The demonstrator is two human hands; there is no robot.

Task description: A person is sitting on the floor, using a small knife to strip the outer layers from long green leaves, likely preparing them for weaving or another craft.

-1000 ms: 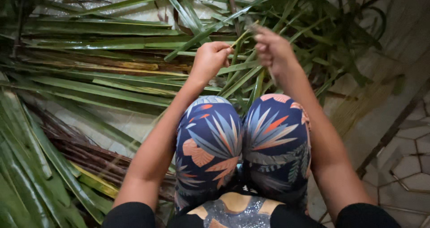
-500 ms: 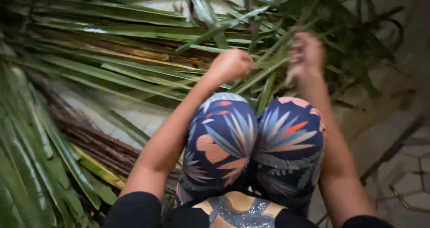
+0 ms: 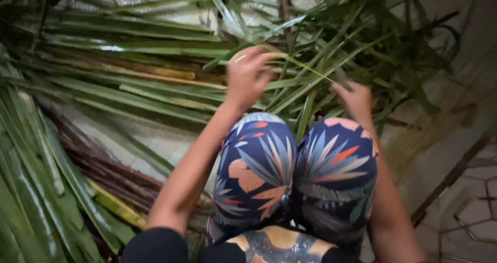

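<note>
My left hand [image 3: 247,76] is raised over a heap of long green palm leaves [image 3: 155,46], its fingers pinched on a thin yellow-green leaf strip [image 3: 305,66]. The strip runs down to the right into my right hand [image 3: 354,100], which is closed just above my right knee. Motion blur hides what else that hand may hold. My knees, in dark leggings with a leaf pattern [image 3: 297,170], are drawn up between my arms.
Palm fronds [image 3: 31,180] cover the floor on the left and ahead. A bundle of dark brown leaf ribs [image 3: 103,164] lies left of my knees. Pale hexagon-patterned floor tiles [image 3: 471,211] show at the lower right, beside a heap of dry, brownish fibres [image 3: 414,144].
My left hand has lifted away from my knee and my right hand has dropped closer to its knee. The thin leaf strip now stretches between them.
</note>
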